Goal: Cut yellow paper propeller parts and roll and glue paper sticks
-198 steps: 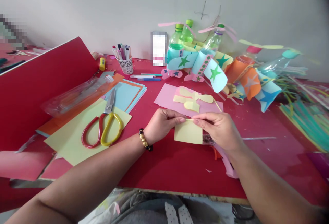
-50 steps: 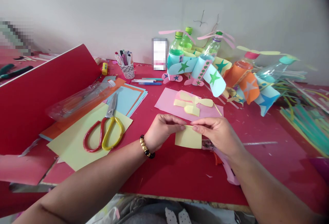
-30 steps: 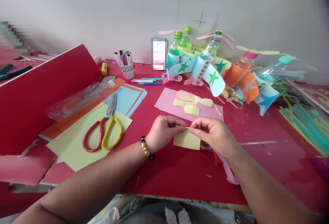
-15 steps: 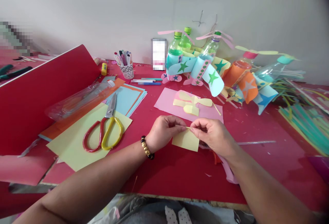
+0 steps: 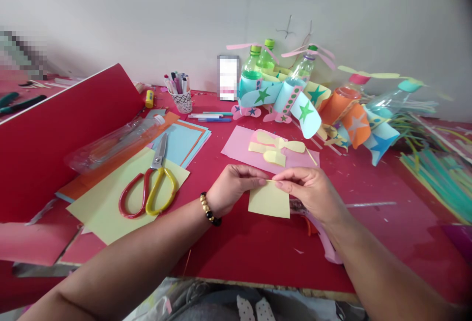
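Both hands pinch the top edge of a small pale yellow sheet of paper (image 5: 269, 202), held over the red tabletop. My left hand (image 5: 238, 186) grips near its upper left corner, fingers closed. At the upper right, my right hand (image 5: 308, 188) closes thumb and fingers on the same edge, which looks narrowly folded or rolled. Just beyond the fingers lie yellow paper cut-outs (image 5: 275, 156), one shaped like a propeller, on a pink sheet (image 5: 236, 146). Partly hidden under my right forearm is a pink item with an orange part, which I cannot make out.
Large scissors (image 5: 149, 188) with red and yellow handles lie on a yellow sheet (image 5: 106, 218) at left. A clear plastic bottle (image 5: 118, 141) rests behind them. Bottle airplanes (image 5: 283, 90), a pen cup (image 5: 182, 101) and a phone (image 5: 228, 77) stand at the back. Colored strips (image 5: 438, 183) lie right.
The yellow paper has shifted slightly right and hangs a little flatter toward me. Both hands keep their pinch on its top edge, with the fingers slightly moved.
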Available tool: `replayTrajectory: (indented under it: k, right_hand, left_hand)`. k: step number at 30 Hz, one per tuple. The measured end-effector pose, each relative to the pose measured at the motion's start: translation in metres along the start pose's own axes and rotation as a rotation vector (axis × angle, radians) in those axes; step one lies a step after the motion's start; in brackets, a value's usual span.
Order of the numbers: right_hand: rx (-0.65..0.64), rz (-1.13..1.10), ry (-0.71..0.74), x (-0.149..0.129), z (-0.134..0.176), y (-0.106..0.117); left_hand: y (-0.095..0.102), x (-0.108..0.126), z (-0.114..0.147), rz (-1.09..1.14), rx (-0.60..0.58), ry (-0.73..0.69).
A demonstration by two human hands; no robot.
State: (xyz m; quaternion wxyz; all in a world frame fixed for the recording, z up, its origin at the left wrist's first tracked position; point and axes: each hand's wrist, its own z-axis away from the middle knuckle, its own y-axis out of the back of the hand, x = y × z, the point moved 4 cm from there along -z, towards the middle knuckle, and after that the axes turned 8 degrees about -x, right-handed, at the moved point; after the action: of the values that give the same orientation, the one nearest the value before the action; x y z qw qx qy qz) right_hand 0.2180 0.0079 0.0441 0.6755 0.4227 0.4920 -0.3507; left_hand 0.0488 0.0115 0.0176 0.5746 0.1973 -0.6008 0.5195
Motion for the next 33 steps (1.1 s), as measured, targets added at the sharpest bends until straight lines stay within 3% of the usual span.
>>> replayTrajectory:
  k: [8, 18, 24, 33]
  right_hand:
    - [0.005, -0.019, -0.013, 0.003, -0.001, 0.002]
    - [0.045, 0.201, 0.082, -0.011, 0.006, -0.005]
    - [-0.034, 0.13, -0.014, -0.005, 0.004, -0.008]
    - [-0.052, 0.236, 0.011, -0.004, 0.002, -0.01]
  left_hand:
    - [0.0, 0.0, 0.0, -0.005, -0.012, -0.02]
    - [-0.004, 0.002, 0.002, -0.246, -0.049, -0.088]
    - [-0.002, 0.0, 0.003, -0.335, -0.013, -0.133]
    - [-0.005, 0.002, 0.005, -0.506, 0.036, -0.154]
